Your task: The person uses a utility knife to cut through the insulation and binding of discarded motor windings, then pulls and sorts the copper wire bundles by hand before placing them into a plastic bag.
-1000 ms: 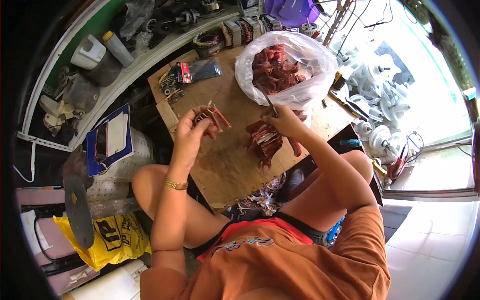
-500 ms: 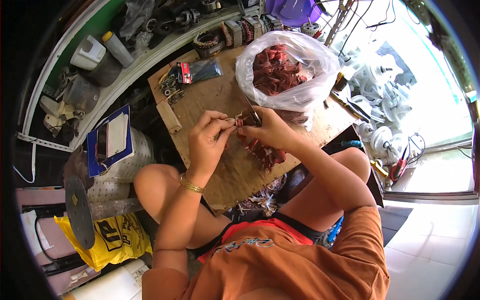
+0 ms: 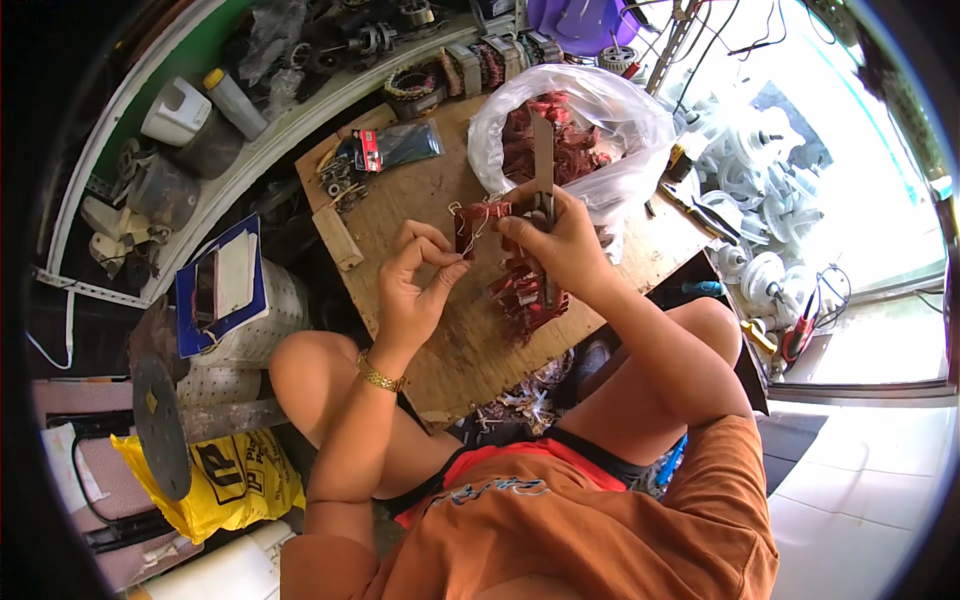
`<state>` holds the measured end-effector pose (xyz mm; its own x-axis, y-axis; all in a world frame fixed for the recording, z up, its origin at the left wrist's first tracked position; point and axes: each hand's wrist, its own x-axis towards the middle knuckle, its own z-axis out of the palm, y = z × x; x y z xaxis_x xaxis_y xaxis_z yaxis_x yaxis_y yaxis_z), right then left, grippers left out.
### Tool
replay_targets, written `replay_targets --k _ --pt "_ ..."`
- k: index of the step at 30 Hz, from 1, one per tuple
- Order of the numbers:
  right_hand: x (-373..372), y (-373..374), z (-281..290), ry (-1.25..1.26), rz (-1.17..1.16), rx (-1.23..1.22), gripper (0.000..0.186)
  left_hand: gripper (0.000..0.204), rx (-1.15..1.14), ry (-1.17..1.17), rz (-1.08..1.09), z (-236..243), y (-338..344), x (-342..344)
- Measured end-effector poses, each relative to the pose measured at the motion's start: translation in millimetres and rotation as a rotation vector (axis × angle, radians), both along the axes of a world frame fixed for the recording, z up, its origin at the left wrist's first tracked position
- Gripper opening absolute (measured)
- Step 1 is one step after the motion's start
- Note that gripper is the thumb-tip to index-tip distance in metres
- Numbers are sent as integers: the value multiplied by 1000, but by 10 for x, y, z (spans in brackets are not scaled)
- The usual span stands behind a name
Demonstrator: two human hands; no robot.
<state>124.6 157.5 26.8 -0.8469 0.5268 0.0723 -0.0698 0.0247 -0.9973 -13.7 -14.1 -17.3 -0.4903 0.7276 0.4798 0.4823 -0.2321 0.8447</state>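
Observation:
My right hand (image 3: 562, 243) grips a knife with a long flat blade (image 3: 543, 150), which points away from me. Between its thumb and fingers it also pinches a small dark-red bundle (image 3: 468, 228), probably wire, with loose white string (image 3: 485, 215) across it. At the lower left of that bundle, my left hand (image 3: 415, 290) is closed, thumb against forefinger, on the string's end. More dark-red bundles (image 3: 525, 310) lie on the wooden board (image 3: 440, 350) below my right hand. A white plastic bag (image 3: 640, 165) filled with reddish-brown strands (image 3: 545, 150) stands open beyond it.
A flat packet (image 3: 405, 145) and small metal parts (image 3: 345, 180) rest on the board's far left. Wound motor cores (image 3: 465, 68) line its far side. Pliers (image 3: 705, 210) lie at the right edge. A bucket (image 3: 275, 300) with a blue clipboard (image 3: 222, 290) stands left.
My hands have moved apart, showing the dark-red bundle and string between them. The knife has turned in my right hand, so its blade now shows broad side up.

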Motion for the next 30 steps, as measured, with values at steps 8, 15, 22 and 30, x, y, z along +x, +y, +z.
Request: replay_targets --k 8,15,22,30 --pt "-18 -67 -58 69 162 66 22 21 -10 -299 3 171 -13 -29" --pt "-49 31 26 -58 205 -6 24 26 -62 187 73 332 8 49" --pt "-110 129 -102 -273 245 25 20 19 -88 257 -21 248 22 80" --pt "-149 198 -195 -298 649 -758 17 15 185 -800 -310 108 31 148"
